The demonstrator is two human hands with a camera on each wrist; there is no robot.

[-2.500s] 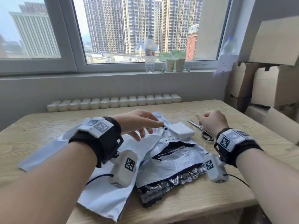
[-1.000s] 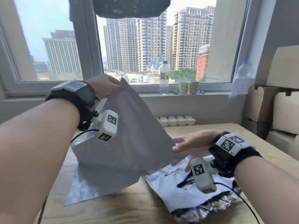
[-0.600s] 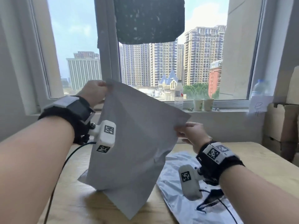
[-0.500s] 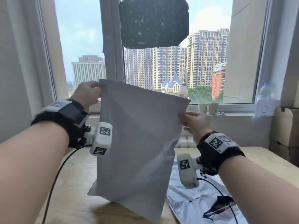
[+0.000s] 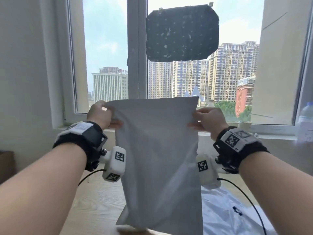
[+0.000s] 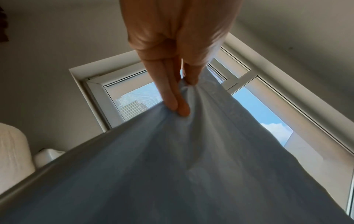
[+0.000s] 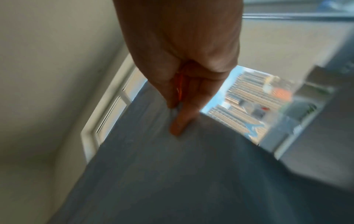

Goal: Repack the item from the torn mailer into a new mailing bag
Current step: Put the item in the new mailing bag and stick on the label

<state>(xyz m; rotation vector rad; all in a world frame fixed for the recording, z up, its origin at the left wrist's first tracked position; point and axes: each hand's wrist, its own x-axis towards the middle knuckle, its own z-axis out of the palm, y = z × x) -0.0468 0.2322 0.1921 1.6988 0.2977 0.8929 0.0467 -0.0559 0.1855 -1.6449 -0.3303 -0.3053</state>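
Note:
I hold a new grey mailing bag [image 5: 157, 158] upright in front of the window, its lower edge reaching down to the wooden table [image 5: 98, 200]. My left hand [image 5: 101, 114] pinches the bag's top left corner [image 6: 191, 106] between thumb and fingers. At the top right edge my right hand [image 5: 207, 118] pinches the bag [image 7: 172, 166] the same way. The torn mailer [image 5: 225, 216], white and crinkled, lies flat on the table at the lower right, partly behind the bag. The item is hidden.
A windowsill [image 5: 271, 131] runs behind the table with two paper cups [image 5: 244, 124] and a clear bottle [image 5: 304, 119] at the right. A dark patch [image 5: 182, 33] hangs on the window glass. Wrist camera cables [image 5: 245, 197] trail over the torn mailer.
The bag was lifted off the table by my left hand, then my right hand took its other top corner. Both hands now spread it wider and more level.

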